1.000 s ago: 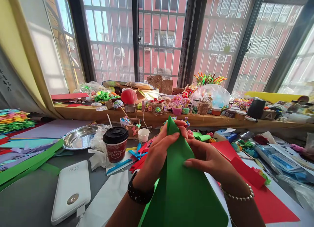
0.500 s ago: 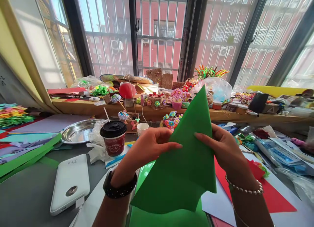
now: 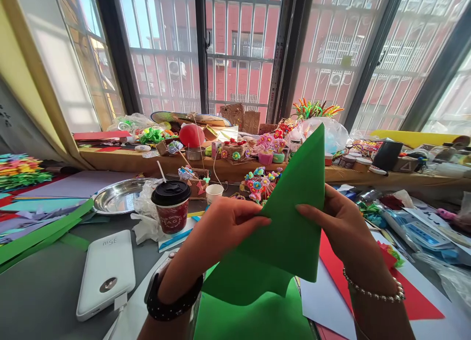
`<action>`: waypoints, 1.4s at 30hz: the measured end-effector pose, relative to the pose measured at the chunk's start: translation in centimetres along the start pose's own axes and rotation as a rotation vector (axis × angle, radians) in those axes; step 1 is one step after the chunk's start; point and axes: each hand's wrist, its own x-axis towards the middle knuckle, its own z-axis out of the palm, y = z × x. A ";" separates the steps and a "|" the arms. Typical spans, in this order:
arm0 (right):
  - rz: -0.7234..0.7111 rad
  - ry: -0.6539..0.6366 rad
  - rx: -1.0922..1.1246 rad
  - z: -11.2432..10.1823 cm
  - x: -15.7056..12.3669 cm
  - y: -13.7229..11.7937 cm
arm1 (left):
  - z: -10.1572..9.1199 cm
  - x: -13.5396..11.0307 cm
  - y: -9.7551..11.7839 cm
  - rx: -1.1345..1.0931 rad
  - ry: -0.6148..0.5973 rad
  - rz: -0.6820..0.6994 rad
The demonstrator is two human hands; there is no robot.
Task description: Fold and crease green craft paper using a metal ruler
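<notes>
A sheet of green paper (image 3: 283, 232), folded to a sharp point at the top, is held up between both hands. My left hand (image 3: 231, 224) pinches its left edge, thumb in front and fingers behind. On the right edge, my right hand (image 3: 340, 227) grips the paper with the thumb flat on the front and the fingers mostly hidden behind it. The lower part of the paper hangs loose with a curved bottom edge. Below it lies another green sheet (image 3: 253, 320).
A lidded cup with a straw (image 3: 171, 212) stands left, behind a white power bank (image 3: 106, 276). A steel plate (image 3: 105, 207) lies further left. Red paper (image 3: 412, 296) rests on white sheets at right. Craft items, including a red ball (image 3: 191, 135), crowd the windowsill.
The paper's tip has shifted right and slightly up, and the sheet has turned a little. Both hands still grip it; the right hand has moved slightly right.
</notes>
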 end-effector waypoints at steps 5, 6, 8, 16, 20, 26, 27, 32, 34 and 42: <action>0.032 -0.039 0.020 -0.5 -0.7 -0.5 | 0.3 -0.7 0.6 0.064 0.057 0.119; 0.047 -0.036 0.023 -0.5 -0.9 -0.7 | 0.4 -0.9 0.8 0.093 0.058 0.132; 0.073 -0.009 0.025 -0.4 -1.2 -1.0 | 0.4 -1.1 1.0 0.160 0.052 0.145; 0.045 0.138 0.095 -0.3 -1.4 -1.6 | -0.1 -1.6 1.5 0.248 0.158 0.073; -0.011 0.173 0.105 -0.6 -1.4 -1.1 | -0.4 -1.7 1.5 0.247 0.171 0.087; -0.044 0.191 0.099 -0.6 -1.4 -0.9 | -0.3 -1.6 1.4 0.282 0.185 0.100; -0.043 0.190 0.099 -0.6 -1.4 -0.9 | -0.4 -1.6 1.3 0.284 0.188 0.109; -0.048 0.183 0.109 -0.7 -1.4 -0.8 | -0.3 -1.5 1.2 0.279 0.200 0.151; -0.053 0.178 0.106 -0.6 -1.4 -0.8 | -0.3 -1.6 1.2 0.284 0.202 0.160; -0.049 0.185 0.036 0.3 -1.9 -1.4 | -0.1 -1.5 1.7 0.308 0.210 0.236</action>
